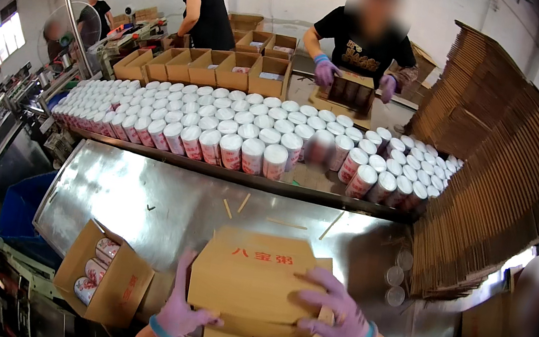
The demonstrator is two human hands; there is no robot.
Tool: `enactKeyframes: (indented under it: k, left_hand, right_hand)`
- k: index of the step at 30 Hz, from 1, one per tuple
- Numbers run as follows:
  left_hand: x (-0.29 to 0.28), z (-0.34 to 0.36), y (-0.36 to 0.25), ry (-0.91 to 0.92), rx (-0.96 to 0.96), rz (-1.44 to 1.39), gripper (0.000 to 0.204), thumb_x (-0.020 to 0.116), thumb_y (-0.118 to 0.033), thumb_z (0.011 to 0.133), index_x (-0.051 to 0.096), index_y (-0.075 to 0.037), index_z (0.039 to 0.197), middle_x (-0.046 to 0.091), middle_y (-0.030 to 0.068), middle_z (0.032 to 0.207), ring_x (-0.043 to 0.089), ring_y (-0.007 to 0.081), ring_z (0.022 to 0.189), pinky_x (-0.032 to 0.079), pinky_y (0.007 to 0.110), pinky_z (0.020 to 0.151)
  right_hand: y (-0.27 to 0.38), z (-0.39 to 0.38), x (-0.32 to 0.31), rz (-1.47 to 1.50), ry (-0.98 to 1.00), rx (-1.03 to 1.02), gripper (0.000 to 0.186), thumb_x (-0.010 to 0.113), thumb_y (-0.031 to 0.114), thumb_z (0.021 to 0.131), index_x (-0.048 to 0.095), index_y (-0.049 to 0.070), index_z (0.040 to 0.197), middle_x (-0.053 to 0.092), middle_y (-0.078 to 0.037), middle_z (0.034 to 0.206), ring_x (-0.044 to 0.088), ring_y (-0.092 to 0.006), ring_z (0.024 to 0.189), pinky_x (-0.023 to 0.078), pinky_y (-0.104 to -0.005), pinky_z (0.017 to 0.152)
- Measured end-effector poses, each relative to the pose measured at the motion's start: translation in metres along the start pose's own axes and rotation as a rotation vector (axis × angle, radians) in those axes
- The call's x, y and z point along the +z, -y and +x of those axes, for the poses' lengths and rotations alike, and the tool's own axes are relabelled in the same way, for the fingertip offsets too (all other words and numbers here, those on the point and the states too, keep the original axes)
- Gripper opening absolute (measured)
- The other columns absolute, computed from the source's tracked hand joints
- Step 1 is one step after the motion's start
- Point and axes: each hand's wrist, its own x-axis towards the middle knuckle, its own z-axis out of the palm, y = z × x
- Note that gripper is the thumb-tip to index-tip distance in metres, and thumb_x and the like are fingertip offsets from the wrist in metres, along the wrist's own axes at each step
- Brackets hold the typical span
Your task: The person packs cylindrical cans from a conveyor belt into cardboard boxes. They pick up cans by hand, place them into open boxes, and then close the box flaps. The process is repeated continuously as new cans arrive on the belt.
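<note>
Brown cardboard carton [252, 284]: about 2 o'clock from left hand [184, 308], about 10 from right hand [343, 317]; long axis runs 9-to-3 o'clock. Both gloved hands, equally near, hold its sides, fingers spread.

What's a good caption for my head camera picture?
Gloved left hand and right hand hold a cardboard box near rows of white-topped cans.
</note>
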Motion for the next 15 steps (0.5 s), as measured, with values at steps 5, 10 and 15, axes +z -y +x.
enactKeyframes:
  k: [5,10,15]
  left_hand:
    - [-0.023,-0.021,0.084,0.150,0.105,0.456,0.072,0.068,-0.014,0.078,0.031,0.000,0.138,0.046,0.0139,0.133,0.051,0.0253,0.116,0.043,0.037,0.097]
    - [-0.073,-0.002,0.106,0.305,0.455,1.172,0.038,0.062,-0.028,0.088,0.055,-0.002,0.115,0.063,0.0070,0.107,0.059,0.0172,0.091,0.048,0.031,0.080]
    - [-0.069,0.169,0.053,-0.342,0.320,0.992,0.056,0.066,-0.009,0.078,0.049,0.001,0.130,0.053,0.0216,0.128,0.047,0.0375,0.122,0.038,0.043,0.103]
  right_hand:
    - [-0.037,-0.030,0.014,-0.117,0.534,-0.210,0.045,0.061,0.024,0.090,0.053,0.008,0.131,0.059,-0.014,0.120,0.059,-0.0268,0.104,0.046,-0.0374,0.091]
    - [-0.061,-0.005,-0.005,0.658,0.604,0.158,0.041,0.045,0.014,0.095,0.045,0.008,0.136,0.051,-0.015,0.133,0.054,-0.0274,0.111,0.045,-0.0380,0.091]
    - [-0.130,0.186,-0.027,-0.188,0.189,-0.200,0.065,0.069,0.031,0.081,0.045,0.003,0.134,0.052,-0.019,0.128,0.052,-0.0359,0.115,0.041,-0.0426,0.100]
